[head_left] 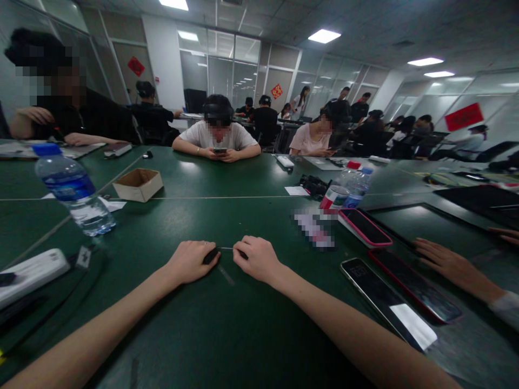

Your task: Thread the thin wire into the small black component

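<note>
My left hand (190,261) rests on the green table (227,335), its fingers closed around a small black piece (211,255). Facing it, my right hand (258,258) is closed on another small black piece (242,254), mostly covered by the fingers. A thin pale line (226,248) spans the short gap between the hands. Whether it joins the two black pieces, I cannot tell; their kind does not show either. A faint light streak (226,275) marks the tabletop just below the gap.
A water bottle (77,189), an open cardboard box (138,185) and a white power strip (34,276) stand leftward. Rightward lie a phone (377,292), a red-edged phone (417,286), a pink-cased phone (365,227) and another person's hand (454,267). Several people sit beyond.
</note>
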The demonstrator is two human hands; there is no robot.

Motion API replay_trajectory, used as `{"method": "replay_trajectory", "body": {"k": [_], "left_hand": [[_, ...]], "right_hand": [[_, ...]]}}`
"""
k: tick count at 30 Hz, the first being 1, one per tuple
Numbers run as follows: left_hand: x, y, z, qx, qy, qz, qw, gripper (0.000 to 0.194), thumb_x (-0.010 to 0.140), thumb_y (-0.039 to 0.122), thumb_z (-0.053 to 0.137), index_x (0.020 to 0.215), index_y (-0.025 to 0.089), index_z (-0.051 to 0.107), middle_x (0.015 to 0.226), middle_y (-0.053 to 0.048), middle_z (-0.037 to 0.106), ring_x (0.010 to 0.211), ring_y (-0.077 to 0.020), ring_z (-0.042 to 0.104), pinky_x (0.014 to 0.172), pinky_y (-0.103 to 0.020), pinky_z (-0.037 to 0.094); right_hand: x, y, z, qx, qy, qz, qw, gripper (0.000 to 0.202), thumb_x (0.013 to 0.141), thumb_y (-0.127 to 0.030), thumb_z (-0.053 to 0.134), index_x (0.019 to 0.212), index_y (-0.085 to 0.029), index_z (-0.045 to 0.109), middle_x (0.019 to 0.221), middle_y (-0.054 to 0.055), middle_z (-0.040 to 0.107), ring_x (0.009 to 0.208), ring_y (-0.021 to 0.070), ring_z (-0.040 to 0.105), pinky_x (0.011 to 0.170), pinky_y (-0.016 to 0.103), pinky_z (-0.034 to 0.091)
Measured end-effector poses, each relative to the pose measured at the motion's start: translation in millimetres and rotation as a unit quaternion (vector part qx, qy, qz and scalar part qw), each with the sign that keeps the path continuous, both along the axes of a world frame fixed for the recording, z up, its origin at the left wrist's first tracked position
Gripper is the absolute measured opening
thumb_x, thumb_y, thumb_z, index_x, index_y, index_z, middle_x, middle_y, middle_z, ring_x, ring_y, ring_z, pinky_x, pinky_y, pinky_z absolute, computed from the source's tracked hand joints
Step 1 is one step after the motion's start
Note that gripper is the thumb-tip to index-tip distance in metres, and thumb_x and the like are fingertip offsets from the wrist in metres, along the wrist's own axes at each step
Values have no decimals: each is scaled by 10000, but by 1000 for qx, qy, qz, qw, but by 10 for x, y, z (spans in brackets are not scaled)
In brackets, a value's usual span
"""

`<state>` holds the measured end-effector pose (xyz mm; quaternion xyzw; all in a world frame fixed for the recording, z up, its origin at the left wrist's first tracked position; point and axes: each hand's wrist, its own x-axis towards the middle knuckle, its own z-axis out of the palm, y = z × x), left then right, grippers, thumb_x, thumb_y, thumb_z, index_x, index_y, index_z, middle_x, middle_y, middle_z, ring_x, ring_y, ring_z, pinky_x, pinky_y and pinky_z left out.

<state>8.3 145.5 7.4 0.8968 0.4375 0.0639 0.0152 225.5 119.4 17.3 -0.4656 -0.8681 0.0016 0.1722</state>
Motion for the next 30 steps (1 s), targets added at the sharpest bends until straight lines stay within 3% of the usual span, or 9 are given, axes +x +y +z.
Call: {"method": "replay_trajectory", "body": {"k": [30], "left_hand": [[-1, 6, -14, 10, 1, -2, 1000, 342, 917, 447, 344, 821, 206, 567, 786, -40, 664, 694, -192, 625, 581, -267, 396]], "right_hand": [[-3, -10, -17, 26, -20, 36, 999, 271, 941, -293, 439, 935, -158, 674, 815, 41, 589, 687, 104, 478, 629, 235, 329]]}}
